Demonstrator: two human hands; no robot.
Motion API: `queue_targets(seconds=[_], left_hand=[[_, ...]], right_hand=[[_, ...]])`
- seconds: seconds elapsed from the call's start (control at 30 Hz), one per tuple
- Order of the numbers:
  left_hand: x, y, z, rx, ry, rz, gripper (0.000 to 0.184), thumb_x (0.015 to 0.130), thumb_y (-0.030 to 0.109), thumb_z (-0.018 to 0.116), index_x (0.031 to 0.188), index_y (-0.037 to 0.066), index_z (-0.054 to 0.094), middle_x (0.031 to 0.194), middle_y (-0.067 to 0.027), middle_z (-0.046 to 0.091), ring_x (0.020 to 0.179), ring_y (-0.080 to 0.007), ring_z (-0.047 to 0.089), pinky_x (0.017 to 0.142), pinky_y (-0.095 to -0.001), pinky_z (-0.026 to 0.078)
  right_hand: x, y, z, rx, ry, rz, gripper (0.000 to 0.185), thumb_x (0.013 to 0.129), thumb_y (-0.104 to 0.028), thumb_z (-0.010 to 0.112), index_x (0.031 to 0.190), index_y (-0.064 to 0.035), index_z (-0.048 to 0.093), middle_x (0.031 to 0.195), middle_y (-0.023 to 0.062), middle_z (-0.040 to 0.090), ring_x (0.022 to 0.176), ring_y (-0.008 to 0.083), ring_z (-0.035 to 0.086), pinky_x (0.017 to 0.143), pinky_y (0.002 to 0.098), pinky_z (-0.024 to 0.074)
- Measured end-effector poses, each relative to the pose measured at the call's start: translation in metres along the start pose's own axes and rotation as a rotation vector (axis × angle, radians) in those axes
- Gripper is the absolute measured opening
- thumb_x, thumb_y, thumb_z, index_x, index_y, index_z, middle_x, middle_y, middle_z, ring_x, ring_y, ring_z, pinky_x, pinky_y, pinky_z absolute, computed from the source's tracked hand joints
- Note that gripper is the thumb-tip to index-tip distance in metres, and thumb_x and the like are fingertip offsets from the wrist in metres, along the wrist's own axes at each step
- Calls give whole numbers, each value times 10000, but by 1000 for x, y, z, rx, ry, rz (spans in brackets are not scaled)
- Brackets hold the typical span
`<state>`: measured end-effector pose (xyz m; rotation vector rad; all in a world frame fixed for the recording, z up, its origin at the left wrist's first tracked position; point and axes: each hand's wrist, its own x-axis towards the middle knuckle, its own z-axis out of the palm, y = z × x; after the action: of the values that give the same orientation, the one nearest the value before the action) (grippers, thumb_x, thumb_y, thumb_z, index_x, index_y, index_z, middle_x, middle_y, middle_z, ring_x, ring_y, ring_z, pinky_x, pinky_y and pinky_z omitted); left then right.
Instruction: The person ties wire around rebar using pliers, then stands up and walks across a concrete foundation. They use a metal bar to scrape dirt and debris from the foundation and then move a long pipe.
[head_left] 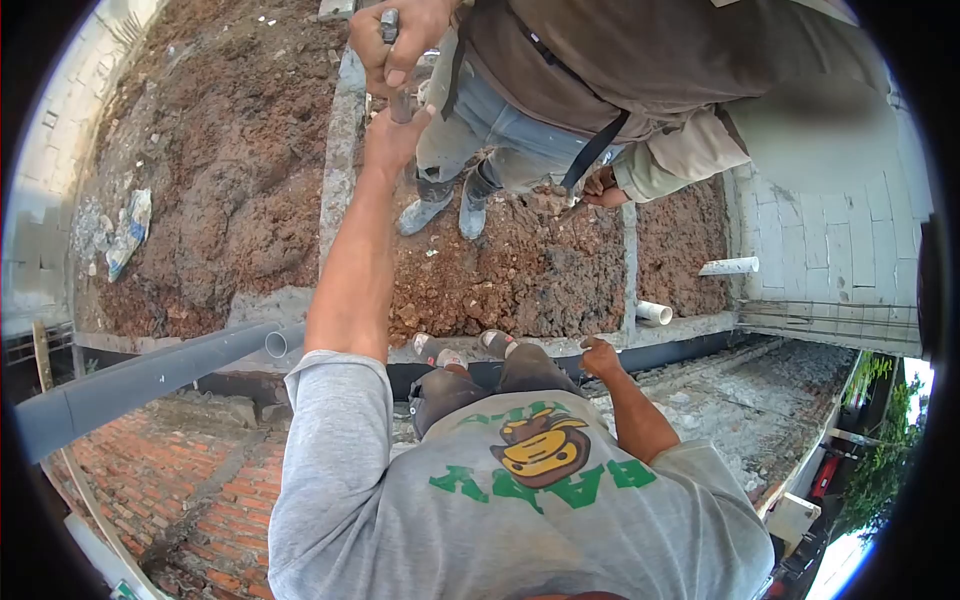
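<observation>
My left hand [392, 142] is stretched far forward, its fingers wrapped round a metal bar [400, 105]. Just above it, a co-worker's hand [402, 45] grips the upper part of the same bar, whose blunt grey end pokes out of that fist. My right hand [600, 357] is low at my right side, closed with the fingers curled; what it holds, if anything, is hidden. The co-worker's other hand [605, 188] has a thin dark tool, partly hidden, pointing down at the soil.
The co-worker in rubber boots [473, 208] stands on reddish soil [500, 275] between concrete beams [340, 165]. A thick grey pipe [150, 375] lies at left. Two white pipe stubs, one short [654, 314], one longer [728, 267], stick out at right. Bricks [240, 500] lie lower left.
</observation>
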<state>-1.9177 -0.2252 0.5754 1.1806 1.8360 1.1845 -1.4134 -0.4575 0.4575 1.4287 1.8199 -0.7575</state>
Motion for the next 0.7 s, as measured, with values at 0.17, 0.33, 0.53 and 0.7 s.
queue_targets(seconds=[0.17,0.33,0.53,0.7], left_hand=[[-39,6,-6,-185,-43,-36,371,782,329,736,631,38,560,563,-4,519,525,-104,442,515,-300,390],[-102,21,-32,-236,63,-124,391,793,287,743,570,84,495,546,53,462,509,-59,381,464,-263,319],[-164,-4,-57,-203,100,-225,410,791,245,742,552,103,441,531,73,402,507,-47,329,451,-262,268],[-250,-36,-66,-133,167,-501,350,787,222,741,576,89,496,536,62,426,505,-46,368,455,-256,293]], right_hand=[[13,-10,-16,136,409,279,444,825,-128,508,1191,123,538,1419,256,370,1091,328,594,883,387,500],[48,-14,-79,158,126,356,567,847,-165,498,1338,99,394,1360,285,431,1089,352,593,880,412,502],[121,-24,-94,103,101,207,539,796,-105,518,1334,-78,501,1215,262,567,1065,368,596,890,400,500],[106,-107,-149,-367,-185,-203,461,775,-121,543,1231,-62,583,1251,206,560,1083,327,590,901,392,491]])
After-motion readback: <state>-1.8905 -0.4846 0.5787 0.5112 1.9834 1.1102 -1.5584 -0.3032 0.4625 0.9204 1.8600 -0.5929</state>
